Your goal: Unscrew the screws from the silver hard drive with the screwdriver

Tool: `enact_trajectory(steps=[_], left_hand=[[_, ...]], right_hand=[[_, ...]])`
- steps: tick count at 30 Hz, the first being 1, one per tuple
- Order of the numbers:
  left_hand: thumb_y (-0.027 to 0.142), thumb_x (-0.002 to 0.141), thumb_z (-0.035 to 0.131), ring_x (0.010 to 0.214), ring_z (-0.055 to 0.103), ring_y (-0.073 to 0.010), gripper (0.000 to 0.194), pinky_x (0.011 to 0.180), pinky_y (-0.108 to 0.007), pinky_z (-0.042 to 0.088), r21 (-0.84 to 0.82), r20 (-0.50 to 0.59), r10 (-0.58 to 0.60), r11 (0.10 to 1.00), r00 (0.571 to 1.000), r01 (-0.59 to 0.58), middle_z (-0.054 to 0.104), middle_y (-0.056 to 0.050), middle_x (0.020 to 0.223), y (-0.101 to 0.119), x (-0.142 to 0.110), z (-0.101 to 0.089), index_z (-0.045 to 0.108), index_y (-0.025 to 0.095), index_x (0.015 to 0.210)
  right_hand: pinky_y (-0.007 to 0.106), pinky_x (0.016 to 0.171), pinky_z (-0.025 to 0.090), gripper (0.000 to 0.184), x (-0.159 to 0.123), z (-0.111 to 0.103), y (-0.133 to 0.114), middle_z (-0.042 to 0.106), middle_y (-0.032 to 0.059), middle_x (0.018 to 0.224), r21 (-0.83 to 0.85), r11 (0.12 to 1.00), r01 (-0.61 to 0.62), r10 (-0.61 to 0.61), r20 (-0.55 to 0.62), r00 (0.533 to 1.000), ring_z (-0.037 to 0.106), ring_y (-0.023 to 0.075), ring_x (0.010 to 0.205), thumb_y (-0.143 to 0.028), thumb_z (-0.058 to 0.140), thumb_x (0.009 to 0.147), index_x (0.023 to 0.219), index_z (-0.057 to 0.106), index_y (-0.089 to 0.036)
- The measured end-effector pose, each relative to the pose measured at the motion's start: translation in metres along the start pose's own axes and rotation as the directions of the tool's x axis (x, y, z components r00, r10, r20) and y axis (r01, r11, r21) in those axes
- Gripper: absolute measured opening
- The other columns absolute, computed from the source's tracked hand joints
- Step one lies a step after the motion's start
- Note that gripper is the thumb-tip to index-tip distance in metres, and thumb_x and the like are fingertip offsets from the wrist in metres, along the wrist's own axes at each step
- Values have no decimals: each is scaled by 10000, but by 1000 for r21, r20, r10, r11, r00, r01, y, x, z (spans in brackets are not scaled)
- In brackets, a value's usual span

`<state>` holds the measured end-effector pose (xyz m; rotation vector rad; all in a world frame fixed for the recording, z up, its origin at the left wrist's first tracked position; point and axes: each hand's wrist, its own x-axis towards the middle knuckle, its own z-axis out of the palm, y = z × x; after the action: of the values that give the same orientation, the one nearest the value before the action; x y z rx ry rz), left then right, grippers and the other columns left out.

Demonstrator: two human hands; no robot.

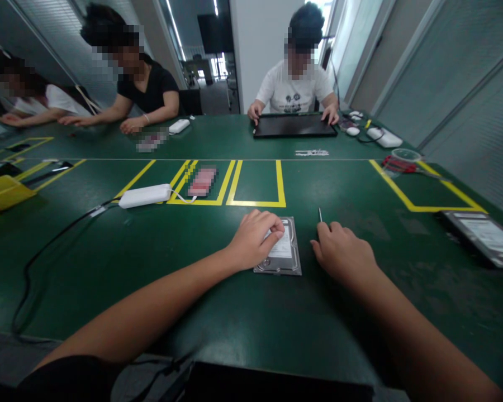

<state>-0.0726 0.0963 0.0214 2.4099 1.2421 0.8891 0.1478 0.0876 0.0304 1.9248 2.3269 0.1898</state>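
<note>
Black object [276,382], unidentified | hard drive [292,251], likely dense, rigid, knock-shy (hold side edges) | left grip [251,240] over it, closure unclear | right grip [346,251] clamped on slim tool [319,215]

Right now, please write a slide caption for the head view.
Left hand over a hard drive, right hand holding a thin tool.

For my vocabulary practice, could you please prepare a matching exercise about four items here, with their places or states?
1. Left hand
2. Right hand
3. Pink device
4. Black panel

A. Held by the person opposite
B. Over a hard drive
C. Inside yellow tape lines
D. Holding a thin metal tool

Pairs: 1-B, 2-D, 3-C, 4-A
</note>
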Motion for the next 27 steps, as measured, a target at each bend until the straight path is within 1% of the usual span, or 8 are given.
enact_trajectory(steps=[2,5,12,20,27], left_hand=[[294,957,500,891,498,-202,123,791,-351,338,27,39,9,1000,999,-10,622,-5,912,3,2,-1,580,209,917],[296,959,499,904,492,-209,121,785,-350,332,67,101,37,997,994,-44,624,-7,926,10,5,-3,584,219,920],[265,940,526,901,481,-212,88,778,-355,315,166,188,104,977,977,-136,615,-8,934,19,15,4,604,236,912],[285,898,609,926,476,-232,38,821,-386,312,218,277,107,961,955,-171,602,-10,914,12,35,14,642,268,886],[282,882,611,932,487,-234,71,840,-402,323,221,319,89,961,944,-166,591,-24,921,6,40,18,671,260,851]], right_hand=[[372,627,515,261,1,2,-1,612,139,1023,13,1000,-17,16,39,999,663,314,910,-364,432,961,1107,510,-162],[411,641,531,276,2,5,-3,629,135,988,23,999,-37,36,62,997,689,315,847,-340,393,971,1150,482,-151],[418,648,534,278,3,8,-3,637,138,982,40,998,-40,37,63,997,701,320,831,-338,385,961,1149,473,-152],[429,649,535,305,5,11,-1,635,126,983,57,998,-28,24,76,997,702,323,826,-323,355,959,1189,470,-160],[399,657,530,315,5,10,-2,642,137,996,37,999,-34,31,85,996,702,301,820,-329,360,962,1201,473,-157]])
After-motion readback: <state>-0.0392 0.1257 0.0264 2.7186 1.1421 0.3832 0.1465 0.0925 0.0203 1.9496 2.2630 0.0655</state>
